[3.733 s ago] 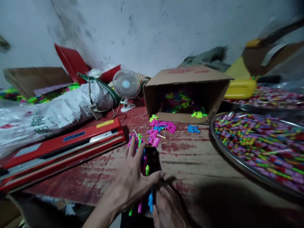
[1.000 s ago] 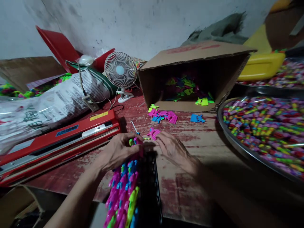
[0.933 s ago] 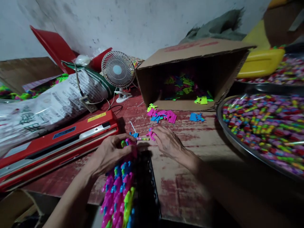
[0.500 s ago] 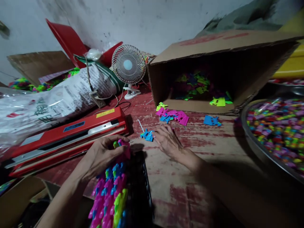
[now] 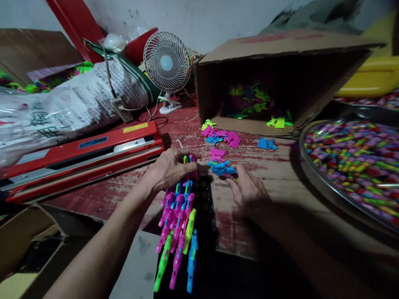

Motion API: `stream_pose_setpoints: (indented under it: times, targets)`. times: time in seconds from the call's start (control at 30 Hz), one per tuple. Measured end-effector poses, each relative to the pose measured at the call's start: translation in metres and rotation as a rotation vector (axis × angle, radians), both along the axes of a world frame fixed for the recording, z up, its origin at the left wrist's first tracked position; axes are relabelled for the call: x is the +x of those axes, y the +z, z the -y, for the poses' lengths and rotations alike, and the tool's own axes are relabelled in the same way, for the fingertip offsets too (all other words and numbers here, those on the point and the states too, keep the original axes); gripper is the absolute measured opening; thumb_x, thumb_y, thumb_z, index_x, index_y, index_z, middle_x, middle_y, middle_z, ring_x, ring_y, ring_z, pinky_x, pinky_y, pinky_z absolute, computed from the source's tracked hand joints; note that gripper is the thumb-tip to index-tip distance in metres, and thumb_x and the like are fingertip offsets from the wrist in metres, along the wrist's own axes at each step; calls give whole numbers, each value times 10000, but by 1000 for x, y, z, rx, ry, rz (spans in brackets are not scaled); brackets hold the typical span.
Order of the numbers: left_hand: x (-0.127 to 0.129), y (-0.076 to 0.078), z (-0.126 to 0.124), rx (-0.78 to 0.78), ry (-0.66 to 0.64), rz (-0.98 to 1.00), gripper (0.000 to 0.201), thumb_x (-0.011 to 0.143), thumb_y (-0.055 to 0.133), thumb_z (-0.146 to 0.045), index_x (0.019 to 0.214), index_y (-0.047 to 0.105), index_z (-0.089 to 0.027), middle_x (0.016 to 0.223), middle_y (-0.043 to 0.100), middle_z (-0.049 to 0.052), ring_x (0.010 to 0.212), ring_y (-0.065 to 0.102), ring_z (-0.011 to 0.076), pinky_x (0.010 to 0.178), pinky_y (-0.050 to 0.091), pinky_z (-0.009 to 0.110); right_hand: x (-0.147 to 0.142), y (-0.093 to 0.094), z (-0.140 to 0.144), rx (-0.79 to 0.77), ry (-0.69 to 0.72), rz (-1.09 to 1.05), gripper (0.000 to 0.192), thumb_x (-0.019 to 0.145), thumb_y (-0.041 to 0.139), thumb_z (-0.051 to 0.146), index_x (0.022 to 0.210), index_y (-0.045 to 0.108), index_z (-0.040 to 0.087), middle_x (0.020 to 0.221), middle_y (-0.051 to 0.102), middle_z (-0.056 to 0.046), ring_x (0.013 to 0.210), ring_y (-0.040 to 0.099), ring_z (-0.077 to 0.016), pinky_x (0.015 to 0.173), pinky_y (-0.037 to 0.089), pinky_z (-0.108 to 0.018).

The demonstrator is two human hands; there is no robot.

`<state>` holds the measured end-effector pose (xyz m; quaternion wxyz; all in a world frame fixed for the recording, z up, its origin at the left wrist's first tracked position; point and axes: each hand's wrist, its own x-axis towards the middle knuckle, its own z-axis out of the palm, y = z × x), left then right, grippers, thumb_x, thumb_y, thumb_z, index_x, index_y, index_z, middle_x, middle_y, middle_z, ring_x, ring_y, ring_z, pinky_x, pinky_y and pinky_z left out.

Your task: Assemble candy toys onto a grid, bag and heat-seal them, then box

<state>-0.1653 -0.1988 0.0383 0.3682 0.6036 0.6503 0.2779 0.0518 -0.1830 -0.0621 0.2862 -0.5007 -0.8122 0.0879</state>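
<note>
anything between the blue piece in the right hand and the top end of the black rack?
Nothing visible. The right hand holds the blue piece right beside the far end of the black rack. The left hand rests on the coloured pieces on the rack's left side, not in the gap.

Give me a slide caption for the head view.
Left hand steadies a row of toys on a black tray; right hand holds a blue piece.

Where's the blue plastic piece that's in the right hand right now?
The blue plastic piece sits mid-frame at the right hand fingertips, above the black tray, just right of the left hand.
</note>
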Motion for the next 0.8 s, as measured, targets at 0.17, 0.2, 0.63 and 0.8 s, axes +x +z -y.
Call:
stream_pose_setpoints:
  times: [0.17,0.2,0.63,0.8]
  targets:
    - [0,0,0,-36,-11,148,355,719,664,-375,974,700,-132,710,695,20,625,608,136,567,463,213,-24,4,13,-343,78,-329,149,885,535,340,885,615,214,662,625,-10,571,569,-158,560,413,-264]
    - [0,-1,0,-36,-10,146,331,718,661,-360,957,698,-134,709,695,19,625,607,136,566,462,213,-28,5,14,-376,88,-361,143,876,547,342,875,618,217,690,644,-12,607,591,-160,583,434,-262]
    - [1,6,2,5,-27,-61,294,762,592,-406,906,698,-174,625,592,-31,558,469,109,522,347,206,-59,-17,18,-213,56,-364,194,817,559,238,941,700,185,880,721,-100,856,684,-244,833,545,-347]
    - [0,6,3,62,-42,-27,267,771,567,-389,836,707,-171,628,556,-33,603,468,123,558,331,214,-64,-24,22,-23,188,-291,427,682,491,69,1058,654,188,1036,691,-108,1052,622,-264,990,477,-407]
